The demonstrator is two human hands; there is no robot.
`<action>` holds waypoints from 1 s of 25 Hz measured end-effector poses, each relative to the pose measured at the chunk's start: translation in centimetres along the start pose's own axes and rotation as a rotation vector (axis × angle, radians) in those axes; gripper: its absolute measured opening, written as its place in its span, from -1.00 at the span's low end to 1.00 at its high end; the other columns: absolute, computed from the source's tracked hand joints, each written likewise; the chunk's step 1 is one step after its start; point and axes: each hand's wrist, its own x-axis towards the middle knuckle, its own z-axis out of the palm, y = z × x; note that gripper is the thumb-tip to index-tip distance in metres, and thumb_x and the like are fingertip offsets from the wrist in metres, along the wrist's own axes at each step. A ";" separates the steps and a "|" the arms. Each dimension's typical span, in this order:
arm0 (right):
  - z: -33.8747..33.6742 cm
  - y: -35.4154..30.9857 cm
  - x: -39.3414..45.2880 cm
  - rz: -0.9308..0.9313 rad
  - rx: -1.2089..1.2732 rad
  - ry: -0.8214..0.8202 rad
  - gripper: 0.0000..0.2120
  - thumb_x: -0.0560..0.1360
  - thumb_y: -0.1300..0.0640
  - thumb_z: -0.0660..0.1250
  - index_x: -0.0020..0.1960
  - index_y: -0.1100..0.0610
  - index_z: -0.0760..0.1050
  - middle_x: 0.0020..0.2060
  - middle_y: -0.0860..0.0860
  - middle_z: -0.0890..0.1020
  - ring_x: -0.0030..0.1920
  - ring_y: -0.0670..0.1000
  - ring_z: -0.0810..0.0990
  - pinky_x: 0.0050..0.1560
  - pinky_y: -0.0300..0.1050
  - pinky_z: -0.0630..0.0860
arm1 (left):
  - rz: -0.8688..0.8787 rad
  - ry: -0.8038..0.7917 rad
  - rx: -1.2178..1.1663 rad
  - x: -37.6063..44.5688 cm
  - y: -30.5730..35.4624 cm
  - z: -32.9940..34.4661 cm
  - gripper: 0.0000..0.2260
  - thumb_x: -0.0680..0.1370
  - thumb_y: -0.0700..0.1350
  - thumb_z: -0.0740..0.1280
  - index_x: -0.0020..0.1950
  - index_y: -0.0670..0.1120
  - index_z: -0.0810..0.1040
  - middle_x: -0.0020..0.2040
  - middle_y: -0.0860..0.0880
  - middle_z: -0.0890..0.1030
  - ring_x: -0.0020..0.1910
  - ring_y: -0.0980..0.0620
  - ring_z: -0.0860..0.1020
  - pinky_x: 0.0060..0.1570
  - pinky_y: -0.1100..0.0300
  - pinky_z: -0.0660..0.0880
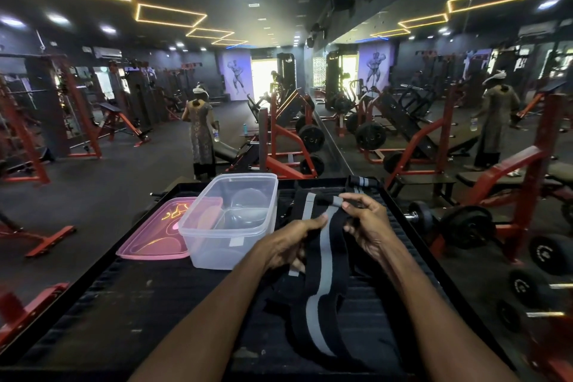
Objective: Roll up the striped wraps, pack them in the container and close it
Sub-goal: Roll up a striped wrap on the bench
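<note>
On the black bench we see a black wrap with a grey stripe trailing from the near edge up to our hands. Our left hand has its grip curled around the wrap, and our right hand pinches its far end between thumb and fingers. Left of the hands stands the clear container, open, with the pink lid flat beside it. Another striped wrap lies at the far edge.
</note>
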 end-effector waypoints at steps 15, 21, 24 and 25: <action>1.9 -5.2 0.7 -0.080 0.014 0.189 -0.82 0.57 0.42 0.23 -0.03 0.22 0.56 -0.09 0.18 0.63 -0.18 0.05 0.63 -0.17 -0.10 0.61 | 0.271 -0.060 0.001 -4.1 3.1 1.9 -0.65 0.67 0.23 0.01 0.40 0.20 0.36 -0.01 -0.05 0.65 -0.34 -0.03 0.65 -0.40 -0.02 0.61; 2.0 -4.0 0.2 0.037 0.188 0.227 -0.72 0.49 0.48 0.20 0.16 0.45 0.54 -0.01 0.36 0.61 -0.10 0.21 0.62 -0.02 0.08 0.62 | 0.214 -0.165 0.003 -4.5 2.1 1.7 -0.64 0.64 0.29 0.03 0.38 0.24 0.35 -0.02 -0.04 0.70 -0.31 -0.06 0.68 -0.44 0.01 0.61; 1.9 -4.3 -0.2 0.065 0.261 0.237 -0.75 0.48 0.45 0.22 0.12 0.39 0.55 -0.12 0.30 0.61 -0.24 0.17 0.61 -0.23 -0.02 0.63 | 0.230 -0.137 -0.044 -4.0 1.2 1.8 -0.67 0.63 0.14 0.25 0.33 0.04 0.48 0.09 -0.14 0.69 -0.07 -0.11 0.68 -0.01 -0.32 0.59; 1.9 -4.4 -0.3 0.075 0.258 0.235 -0.76 0.48 0.43 0.23 0.11 0.39 0.56 -0.11 0.31 0.61 -0.24 0.18 0.61 -0.24 -0.01 0.64 | 0.241 -0.113 -0.074 -3.7 0.9 1.9 -0.67 0.60 0.11 0.32 0.26 -0.07 0.55 0.16 -0.22 0.66 0.05 -0.17 0.64 0.18 -0.39 0.47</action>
